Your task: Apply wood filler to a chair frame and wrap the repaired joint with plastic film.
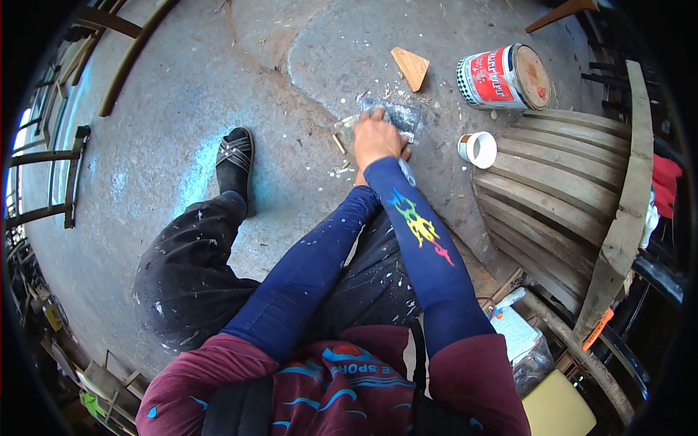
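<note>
My right hand (pixel 376 138) reaches down to the floor in front of me. Its fingers are bent over the near left part of a dark flat plate (pixel 407 116) smeared with white. What these fingers grip, if anything, is hidden beneath them. Of my left hand (pixel 360 177) only a bit by the wrist shows, as the right hand and forearm cover the rest. Beside the right wrist a pale, rounded end of some object (pixel 406 172) sticks out; I cannot make out its kind. Just left of the hands lies a small wooden stick (pixel 339 144).
A triangular wood block (pixel 411 69) lies beyond the plate. To the right are a red-and-white paint can (pixel 494 78) on its side or tilted, a small white cup (pixel 480 150) and a slatted wooden piece (pixel 552 167). My sandalled foot (pixel 235 160) rests at left; chair frames (pixel 73 178) stand farther left.
</note>
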Action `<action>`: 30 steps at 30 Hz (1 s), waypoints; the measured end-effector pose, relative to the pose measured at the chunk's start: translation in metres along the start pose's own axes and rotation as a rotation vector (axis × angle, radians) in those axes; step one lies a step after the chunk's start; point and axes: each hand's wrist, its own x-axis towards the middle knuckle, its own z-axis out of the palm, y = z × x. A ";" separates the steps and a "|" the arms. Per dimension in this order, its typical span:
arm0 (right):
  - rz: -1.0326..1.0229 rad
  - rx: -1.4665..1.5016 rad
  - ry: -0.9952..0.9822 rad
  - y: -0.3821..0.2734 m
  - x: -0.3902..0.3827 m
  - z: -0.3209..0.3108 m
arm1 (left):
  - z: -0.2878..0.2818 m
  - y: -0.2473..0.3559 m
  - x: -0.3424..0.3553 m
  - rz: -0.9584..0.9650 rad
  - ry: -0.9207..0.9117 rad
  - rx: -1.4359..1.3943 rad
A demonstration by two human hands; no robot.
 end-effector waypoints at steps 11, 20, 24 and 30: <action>-0.405 -0.178 -0.223 0.021 0.031 -0.080 | -0.094 0.093 -0.056 -0.112 -0.194 0.305; -0.291 -0.048 -0.128 0.031 0.026 -0.071 | -0.086 0.057 -0.051 0.263 -0.027 0.722; -0.297 -0.043 -0.190 0.023 0.055 -0.088 | -0.083 0.047 -0.047 0.398 0.147 0.728; -0.261 -0.042 -0.076 0.039 0.023 -0.067 | -0.086 0.059 -0.046 0.242 -0.043 0.779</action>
